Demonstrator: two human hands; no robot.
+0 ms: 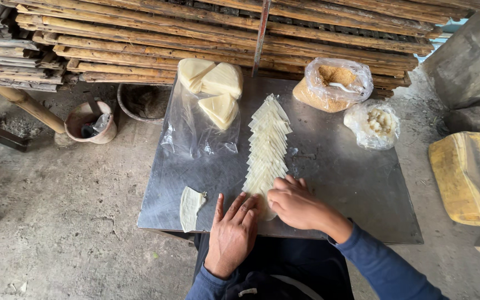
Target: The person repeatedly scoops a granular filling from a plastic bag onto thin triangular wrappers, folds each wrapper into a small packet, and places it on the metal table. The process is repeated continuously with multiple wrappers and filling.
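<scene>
- Wrappers (268,141), thin pale pieces of dough sheet, lie fanned in one long overlapping row down the middle of the metal table (351,183); the row runs from near the far edge to the hands at the near edge, so a good length of it looks already laid out.
- Behind the table rises a stack of bamboo racks (223,33), filling the top of the view.
- At the far left of the tabletop a clear plastic sheet (195,130) holds three thick wedge-shaped stacks of sheets (215,89); judging by their thickness, much uncut or unspread stock is left.
- At the far right sit two plastic bags, one of brown crumbly stuff (331,83) with a white spoon in it, the other of pale lumps (374,123); both look full, and nothing from them shows on the row.
- Right hand (295,203) rests with fingers curled down on the near end of the row; whether it pinches a piece I cannot tell.
- Left hand (234,228) lies flat, fingers spread wide, palm down, touching the same end from the left and gripping nothing.
- One loose scrap (191,206) lies apart at the near left edge.
</scene>
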